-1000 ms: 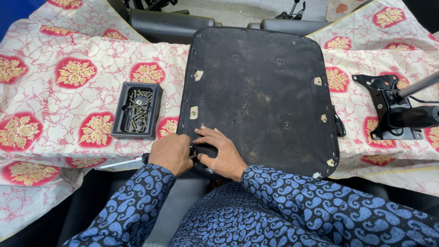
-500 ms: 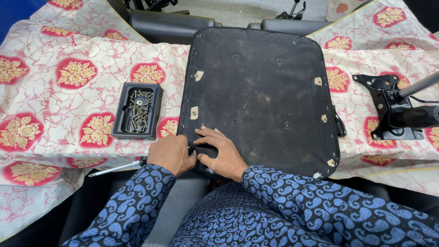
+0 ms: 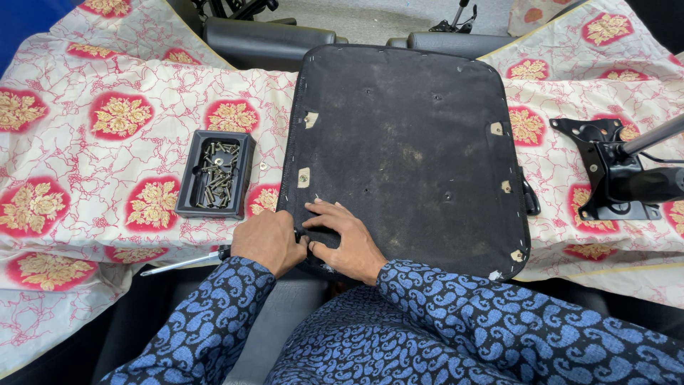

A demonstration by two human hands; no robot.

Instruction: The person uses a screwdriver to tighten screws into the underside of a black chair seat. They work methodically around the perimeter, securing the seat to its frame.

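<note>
Hands, two, bare, paisley blue sleeves, meeting at the lower centre of the frame on the near edge of an upturned chair seat base. Left hand: curled into a loose fist around the handle of a screwdriver, whose shaft runs out to the lower left over the cloth edge; the grip looks closed, though the handle itself is mostly hidden. Right hand: fingers spread and laid flat on the black underside fabric, thumb tucked toward the left hand, pressing on a small dark part at the seat's near-left corner; what that part is cannot be told. Seat base: black, dusty, rounded rectangle, centre of frame, underside up, with pale tabs and small holes along its margins. For the work at this corner, a judgement: the flat hand should keep firm downward pressure so the panel does not slide on the cloth, and the tool should be kept square to its fastener to avoid slipping into the fabric. Tray: black, rectangular, left of the seat, holding loose dark screws, within easy reach. Tablecloth: cream with red floral medallions, covering the whole surface. Chair mechanism bracket: black metal plate with a gas-lift column, right of frame, apart from the seat.
</note>
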